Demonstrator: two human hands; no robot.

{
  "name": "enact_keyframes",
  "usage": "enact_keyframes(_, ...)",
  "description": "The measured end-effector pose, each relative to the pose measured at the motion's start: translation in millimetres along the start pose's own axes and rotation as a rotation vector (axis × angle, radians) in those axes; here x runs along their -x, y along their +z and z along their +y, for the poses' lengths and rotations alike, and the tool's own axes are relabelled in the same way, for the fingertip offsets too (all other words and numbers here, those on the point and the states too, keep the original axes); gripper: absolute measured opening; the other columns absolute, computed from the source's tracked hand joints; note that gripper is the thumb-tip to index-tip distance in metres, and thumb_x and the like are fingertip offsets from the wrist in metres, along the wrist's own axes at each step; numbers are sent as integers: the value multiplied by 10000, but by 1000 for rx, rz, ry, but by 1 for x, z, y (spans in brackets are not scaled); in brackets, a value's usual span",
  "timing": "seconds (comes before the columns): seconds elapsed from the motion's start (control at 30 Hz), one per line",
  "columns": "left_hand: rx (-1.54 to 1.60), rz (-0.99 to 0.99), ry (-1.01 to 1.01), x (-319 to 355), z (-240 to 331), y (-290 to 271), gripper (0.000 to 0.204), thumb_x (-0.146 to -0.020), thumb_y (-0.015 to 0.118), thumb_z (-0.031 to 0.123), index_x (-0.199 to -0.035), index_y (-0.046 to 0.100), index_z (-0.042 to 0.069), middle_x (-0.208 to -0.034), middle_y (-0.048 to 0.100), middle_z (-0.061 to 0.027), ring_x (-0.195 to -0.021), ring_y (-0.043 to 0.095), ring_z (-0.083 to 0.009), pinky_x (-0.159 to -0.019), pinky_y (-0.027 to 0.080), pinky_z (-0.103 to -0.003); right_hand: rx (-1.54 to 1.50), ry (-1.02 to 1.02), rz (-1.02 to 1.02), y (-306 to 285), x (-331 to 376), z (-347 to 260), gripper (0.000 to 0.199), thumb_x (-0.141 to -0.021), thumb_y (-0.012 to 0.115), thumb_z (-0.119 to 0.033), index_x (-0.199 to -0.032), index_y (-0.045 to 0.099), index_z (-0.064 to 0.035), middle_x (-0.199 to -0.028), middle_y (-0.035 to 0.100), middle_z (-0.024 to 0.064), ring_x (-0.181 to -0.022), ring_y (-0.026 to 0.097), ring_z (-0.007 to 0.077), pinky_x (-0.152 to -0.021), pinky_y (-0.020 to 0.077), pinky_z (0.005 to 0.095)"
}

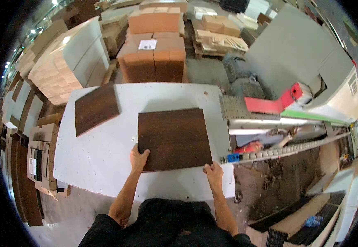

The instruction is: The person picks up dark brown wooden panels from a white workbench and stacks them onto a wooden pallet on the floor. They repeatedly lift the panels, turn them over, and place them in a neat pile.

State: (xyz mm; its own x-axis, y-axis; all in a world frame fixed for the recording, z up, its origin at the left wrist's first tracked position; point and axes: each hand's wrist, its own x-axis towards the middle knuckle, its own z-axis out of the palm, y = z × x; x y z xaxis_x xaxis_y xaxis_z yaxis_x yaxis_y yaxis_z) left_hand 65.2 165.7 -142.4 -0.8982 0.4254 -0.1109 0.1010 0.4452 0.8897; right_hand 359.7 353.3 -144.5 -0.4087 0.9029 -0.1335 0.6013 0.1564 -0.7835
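A dark brown wood-grain panel (174, 138), roughly rectangular, is between my two hands over the white table (105, 164). My left hand (138, 159) grips its near left corner, thumb on the top face. At the near right corner, my right hand (214, 171) pinches the edge with curled fingers. A shadow shows beyond the panel's far edge; whether it touches the table I cannot tell. Another dark brown panel (97, 108) lies at an angle at the table's far left, its far corner by the table edge.
Right of the table stands a machine with a grey cover (298, 53), a red bracket (269, 103), a motor (244, 74) and a roller rail (290, 151). Cardboard boxes (154, 53) and stacked pale panels (72, 61) stand beyond the table. Board offcuts (310, 214) lie at lower right.
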Motion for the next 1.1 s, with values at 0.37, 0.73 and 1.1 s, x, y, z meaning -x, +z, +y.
enact_keyframes(0.37, 74, -337, 327, 50, -10, -46, 922, -696, 825, 260, -1407, 332, -58, -1227, 582, -276, -1127, 587, -382, -997, 456, -447, 385, -427, -150, -14, -16, -17, 1007, -735, 810, -233, -1509, 229, 43, -1391, 405, 311, -1324, 354, 444, -1114, 284, 531)
enact_keyframes(0.73, -298, -227, 278, 60, -36, -36, 780, -739, 809, 248, -1344, 411, -43, -1112, 611, -260, -1050, 583, -440, -907, 481, -491, 436, -470, -224, -16, -38, -16, 1083, -740, 789, -249, -1539, 122, 48, -1226, 542, 366, -1158, 505, 515, -965, 429, 559)
enact_keyframes(1.1, -499, -345, 162, 44, -47, -39, 419, -749, 785, 347, -902, 669, -25, -901, 696, -224, -904, 672, -400, -793, 531, -481, 717, -148, -574, -27, -75, -59, 1199, -704, 832, -317, -1509, 61, 128, -1238, 557, 357, -1139, 583, 460, -976, 484, 435)
